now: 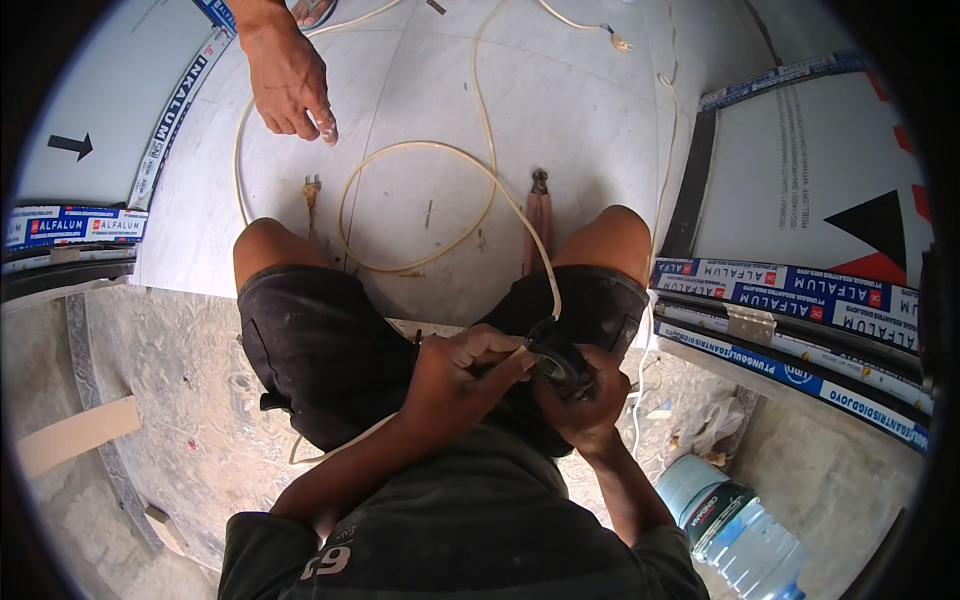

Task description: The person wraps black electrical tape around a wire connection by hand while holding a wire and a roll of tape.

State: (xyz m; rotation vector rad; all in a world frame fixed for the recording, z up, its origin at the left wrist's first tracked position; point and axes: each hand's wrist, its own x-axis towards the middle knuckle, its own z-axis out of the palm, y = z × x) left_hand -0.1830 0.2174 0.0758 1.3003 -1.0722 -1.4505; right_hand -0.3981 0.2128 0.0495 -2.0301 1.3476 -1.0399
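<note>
Over my lap, my left hand (463,375) pinches a cream cable (522,350) where it meets black tape. My right hand (597,400) grips a roll of black tape (557,367) just right of it, and the cable runs up from there to a loop on the pale tiles (420,60). Beyond my knees lie pink-handled pliers (539,215) and a plug (311,205). Another person's hand (290,85) hangs over the tiles at upper left, its fingers loosely bent.
Panels with printed blue tape edges stand at left (75,170) and right (810,170). A large water bottle (740,545) lies at lower right, and a cardboard strip (80,430) at lower left. A second plug (620,44) lies at the top, near a thin white wire.
</note>
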